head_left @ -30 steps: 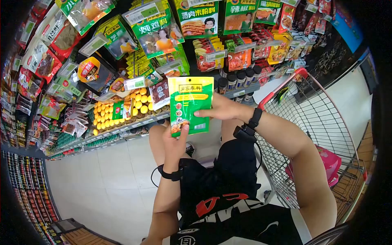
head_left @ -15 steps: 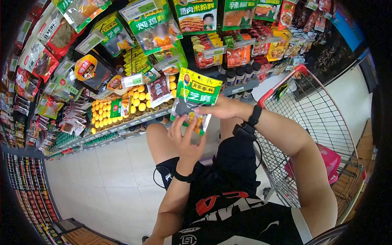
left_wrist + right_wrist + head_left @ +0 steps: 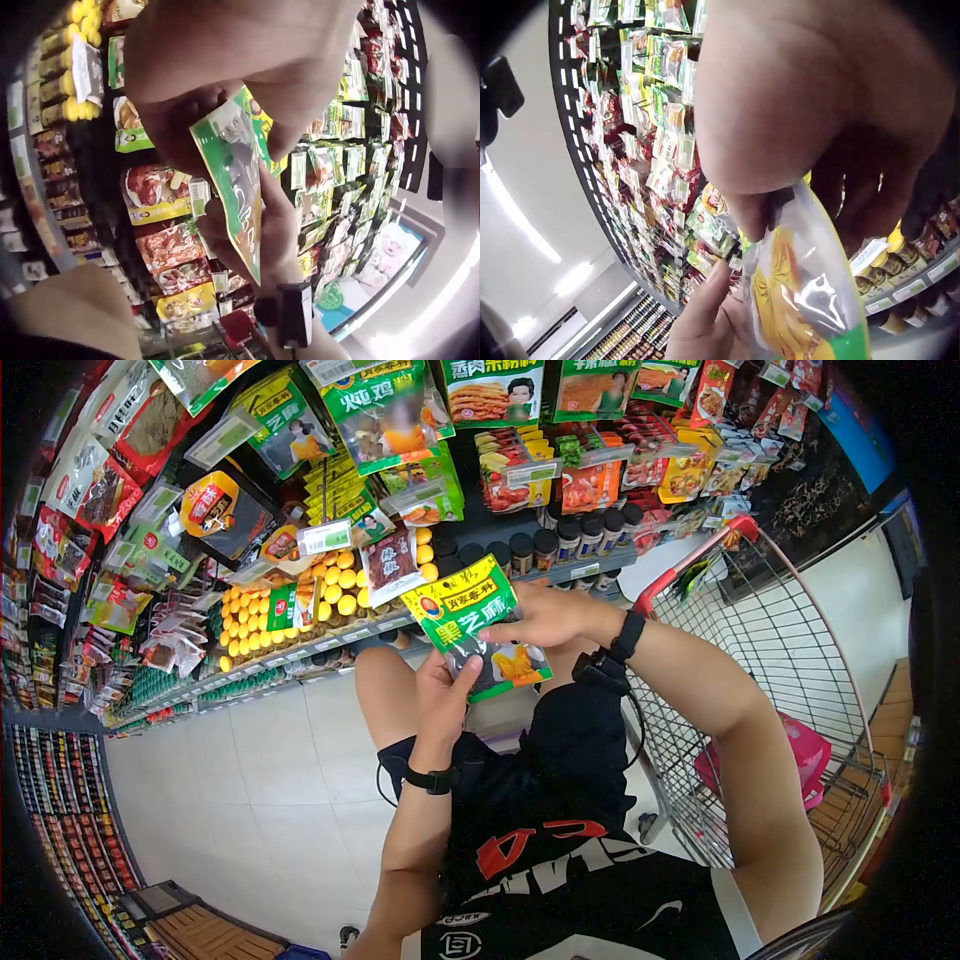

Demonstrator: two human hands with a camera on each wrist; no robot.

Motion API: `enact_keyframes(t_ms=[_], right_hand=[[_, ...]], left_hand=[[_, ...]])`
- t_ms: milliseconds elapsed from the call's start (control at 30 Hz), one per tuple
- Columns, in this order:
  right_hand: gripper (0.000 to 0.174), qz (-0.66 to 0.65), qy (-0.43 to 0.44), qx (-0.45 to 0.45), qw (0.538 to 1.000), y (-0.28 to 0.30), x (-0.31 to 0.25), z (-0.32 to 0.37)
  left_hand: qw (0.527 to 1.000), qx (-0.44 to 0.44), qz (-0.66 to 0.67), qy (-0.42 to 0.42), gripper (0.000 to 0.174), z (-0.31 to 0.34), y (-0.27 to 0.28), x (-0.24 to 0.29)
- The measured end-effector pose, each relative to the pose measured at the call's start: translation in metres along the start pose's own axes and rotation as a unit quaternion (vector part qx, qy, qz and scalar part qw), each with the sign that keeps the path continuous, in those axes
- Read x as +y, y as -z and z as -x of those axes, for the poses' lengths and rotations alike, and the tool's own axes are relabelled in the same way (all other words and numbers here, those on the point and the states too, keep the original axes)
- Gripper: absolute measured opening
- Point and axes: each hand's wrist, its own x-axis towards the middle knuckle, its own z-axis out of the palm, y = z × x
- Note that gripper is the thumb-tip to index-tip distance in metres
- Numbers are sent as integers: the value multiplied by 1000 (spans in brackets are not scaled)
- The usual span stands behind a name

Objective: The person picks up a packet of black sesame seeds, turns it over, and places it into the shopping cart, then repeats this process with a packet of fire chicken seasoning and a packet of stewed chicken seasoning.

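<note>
A green and yellow packet of black sesame [image 3: 485, 622] is held between both hands above the knees, its printed front facing up and tilted. My left hand [image 3: 443, 688] pinches its lower left edge, thumb on the front. My right hand [image 3: 548, 616] grips the right side, its thumb also across the front and its fingers behind. In the left wrist view the packet [image 3: 234, 176] is seen nearly edge-on between the two hands. The right wrist view shows the packet's clear lower part [image 3: 802, 281], with the left thumb [image 3: 705, 300] beside it.
Ahead, a shelf rack carries hanging seasoning packets [image 3: 385, 420], yellow-capped jars [image 3: 340, 585] and black-capped jars [image 3: 565, 540]. A wire shopping cart [image 3: 760, 650] with a red handle stands at the right, a pink bag [image 3: 800, 755] in it. Pale tiled floor [image 3: 260, 790] lies at the left.
The packet has been turned over from its green back to its printed front, then tilted the other way. My left hand's fingers spread during the turn and now pinch the lower left edge.
</note>
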Motion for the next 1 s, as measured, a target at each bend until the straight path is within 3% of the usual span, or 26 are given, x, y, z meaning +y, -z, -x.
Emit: enact_keyframes(t_ms=[67, 167, 267, 367, 400, 500, 533, 667, 767, 1000], right_hand=[[47, 134, -93, -5, 987, 4, -10, 3], [48, 144, -92, 6, 985, 0, -5, 1], [44, 80, 69, 130, 986, -12, 32, -5], [43, 115, -85, 154, 978, -3, 16, -4], [40, 126, -33, 188, 973, -2, 18, -4], [39, -2, -52, 179, 982, 0, 19, -8], [42, -77, -98, 160, 979, 2, 10, -8], [51, -300, -161, -14, 940, 13, 5, -1], [45, -191, -147, -96, 966, 14, 2, -1], [24, -200, -68, -40, 977, 11, 14, 1]], left_hand=[[998, 54, 3, 17, 18, -1, -2, -8], [996, 90, -5, -8, 19, 2, -5, -17], [994, 97, 14, -52, 19, 4, -5, -19], [989, 121, -1, -83, 19, 3, -1, -21], [986, 134, -29, -98, 18, 3, 1, -22], [962, 173, -135, -161, 14, 2, 7, -23], [946, 184, -183, -195, 11, 0, 9, -23], [862, 162, -395, -271, 15, 9, 12, -10], [804, 151, -475, -325, 23, 11, 16, -17], [820, 144, -439, -338, 30, 18, 18, -13]])
